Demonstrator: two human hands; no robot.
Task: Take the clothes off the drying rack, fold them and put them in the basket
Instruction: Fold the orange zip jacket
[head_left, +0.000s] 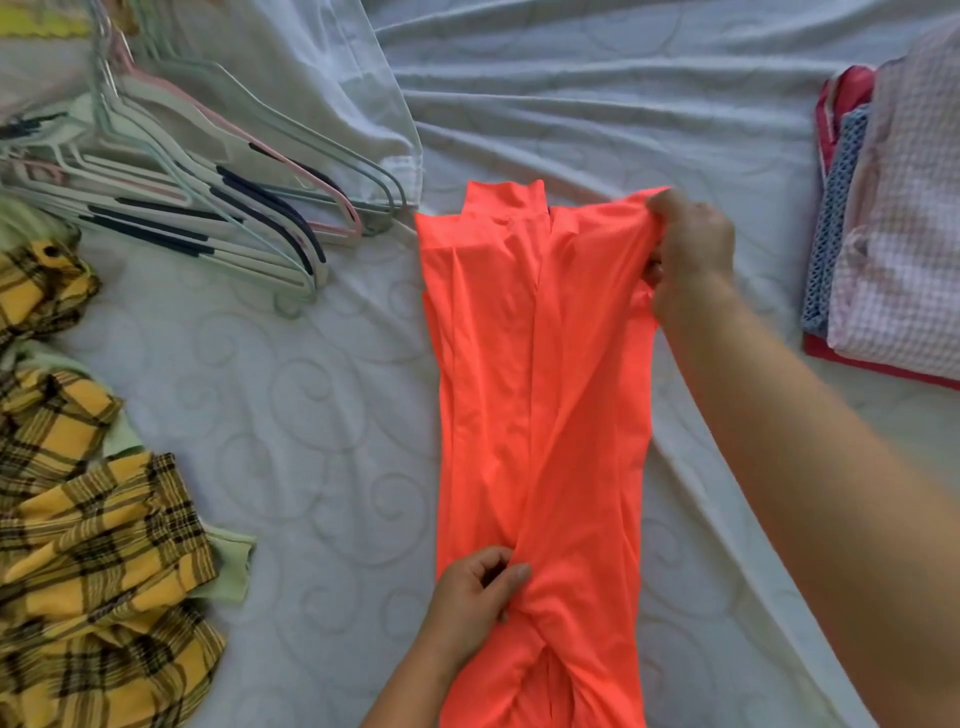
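Left hand (475, 597): lower centre, fingers curled, pinching a fold of the orange garment (519, 389) near its lower end.
Orange garment: frame centre, laid lengthwise on the bed (311, 415), sides folded inward.
Yellow plaid clothes (93, 561): lower left, unfolded heap.
Right hand (685, 254): forearm stretched from the lower right, gripping the garment's upper right corner.
Folded clothes (893, 260): right edge, stacked.
Hangers (208, 208): upper left, piled.
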